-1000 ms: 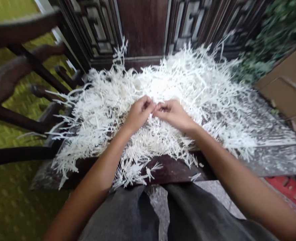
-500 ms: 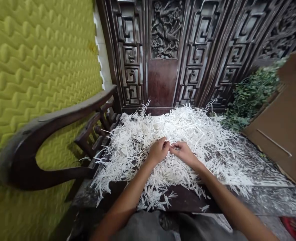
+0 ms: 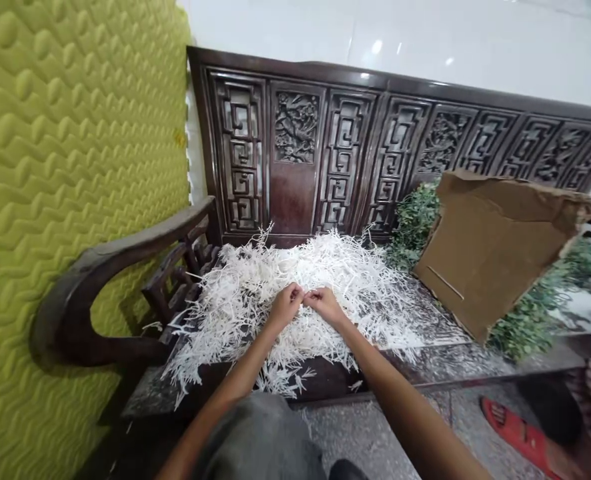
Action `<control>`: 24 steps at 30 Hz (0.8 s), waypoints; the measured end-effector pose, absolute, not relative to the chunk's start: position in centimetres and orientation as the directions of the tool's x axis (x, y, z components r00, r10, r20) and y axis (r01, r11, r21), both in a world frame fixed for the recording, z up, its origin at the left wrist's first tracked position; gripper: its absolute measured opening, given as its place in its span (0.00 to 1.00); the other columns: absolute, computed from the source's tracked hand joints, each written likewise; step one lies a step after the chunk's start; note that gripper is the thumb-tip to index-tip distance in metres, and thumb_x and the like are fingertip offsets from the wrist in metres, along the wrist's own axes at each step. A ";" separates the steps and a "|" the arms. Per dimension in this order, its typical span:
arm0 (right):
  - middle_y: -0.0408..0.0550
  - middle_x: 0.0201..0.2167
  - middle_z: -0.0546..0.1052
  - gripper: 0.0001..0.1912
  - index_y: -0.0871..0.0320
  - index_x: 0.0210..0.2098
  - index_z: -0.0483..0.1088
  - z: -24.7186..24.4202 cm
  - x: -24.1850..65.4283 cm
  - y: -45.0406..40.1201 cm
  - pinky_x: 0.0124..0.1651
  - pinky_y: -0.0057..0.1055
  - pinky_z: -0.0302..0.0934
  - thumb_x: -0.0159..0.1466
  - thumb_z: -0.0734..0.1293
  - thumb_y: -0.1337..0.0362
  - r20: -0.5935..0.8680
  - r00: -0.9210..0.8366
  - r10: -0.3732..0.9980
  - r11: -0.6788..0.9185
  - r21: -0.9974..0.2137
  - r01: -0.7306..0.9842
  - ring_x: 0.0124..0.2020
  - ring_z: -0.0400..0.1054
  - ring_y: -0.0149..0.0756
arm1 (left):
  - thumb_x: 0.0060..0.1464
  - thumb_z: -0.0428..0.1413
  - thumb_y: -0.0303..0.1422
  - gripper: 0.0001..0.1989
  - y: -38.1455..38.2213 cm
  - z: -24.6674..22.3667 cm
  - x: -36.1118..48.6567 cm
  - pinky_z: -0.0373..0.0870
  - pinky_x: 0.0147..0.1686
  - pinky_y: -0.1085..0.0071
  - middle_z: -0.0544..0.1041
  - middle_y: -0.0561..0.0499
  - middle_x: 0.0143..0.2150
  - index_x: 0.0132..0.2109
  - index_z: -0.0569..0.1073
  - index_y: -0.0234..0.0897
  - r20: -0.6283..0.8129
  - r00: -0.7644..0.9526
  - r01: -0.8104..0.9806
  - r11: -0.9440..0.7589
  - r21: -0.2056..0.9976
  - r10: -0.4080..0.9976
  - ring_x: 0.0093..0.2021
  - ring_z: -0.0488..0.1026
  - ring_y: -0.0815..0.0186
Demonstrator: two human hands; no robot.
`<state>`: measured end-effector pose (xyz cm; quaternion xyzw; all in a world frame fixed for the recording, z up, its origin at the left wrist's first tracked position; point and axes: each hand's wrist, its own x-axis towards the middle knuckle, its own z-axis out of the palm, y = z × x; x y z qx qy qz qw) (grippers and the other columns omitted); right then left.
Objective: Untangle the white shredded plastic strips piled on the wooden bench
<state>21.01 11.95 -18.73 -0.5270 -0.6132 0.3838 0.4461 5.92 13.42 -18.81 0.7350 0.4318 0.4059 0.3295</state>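
White branching plastic sprigs [image 3: 255,320] lie in a wide loose heap on the seat of a dark carved wooden bench [image 3: 293,200]. Over the middle of the heap, my left hand [image 3: 286,303] has its fingers pinched together. My right hand [image 3: 324,303] is closed in a pinch too, its fingertips nearly meeting those of the left. Whatever lies between the fingertips is too small to make out against the white sprigs.
A curved armrest [image 3: 95,260] stands at the left before a yellow padded wall [image 3: 75,120]. On the right are green foliage [image 3: 415,223] and a cardboard sheet [image 3: 490,247]. At the lower right, another person's foot wears a red sandal [image 3: 518,437].
The view has swung up and to the right, bringing the white wall, more bench and the red sandal into sight. Both hands stay pinched close together over the heap.
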 end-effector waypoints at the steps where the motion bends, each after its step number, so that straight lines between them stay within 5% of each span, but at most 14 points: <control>1: 0.41 0.18 0.71 0.11 0.62 0.22 0.73 -18.8 21.0 11.9 0.28 0.25 0.53 0.51 0.66 0.60 0.148 -0.044 0.988 0.155 -0.942 0.299 0.22 0.60 0.28 | 0.59 0.47 0.39 0.11 13.3 -18.8 5.9 0.63 0.34 0.73 0.74 0.53 0.32 0.34 0.67 0.38 0.310 0.299 0.363 -0.408 0.838 0.903 0.33 0.71 0.67; 18: 0.43 0.22 0.74 0.11 0.63 0.25 0.76 -18.3 21.4 11.7 0.32 0.25 0.56 0.53 0.65 0.61 0.108 -0.129 0.986 0.143 -0.943 0.301 0.27 0.66 0.32 | 0.60 0.47 0.40 0.11 11.7 -17.4 5.1 0.68 0.41 0.68 0.72 0.51 0.37 0.41 0.67 0.38 0.179 0.403 0.422 -0.356 0.834 0.898 0.37 0.70 0.66; 24: 0.42 0.20 0.71 0.12 0.62 0.24 0.74 -17.9 21.3 11.7 0.29 0.25 0.53 0.53 0.65 0.59 0.041 -0.158 0.987 0.094 -0.934 0.344 0.26 0.63 0.30 | 0.56 0.52 0.35 0.13 11.0 -17.7 4.1 0.68 0.51 0.62 0.70 0.46 0.51 0.49 0.66 0.40 0.153 0.408 0.383 -0.321 0.866 0.900 0.51 0.69 0.62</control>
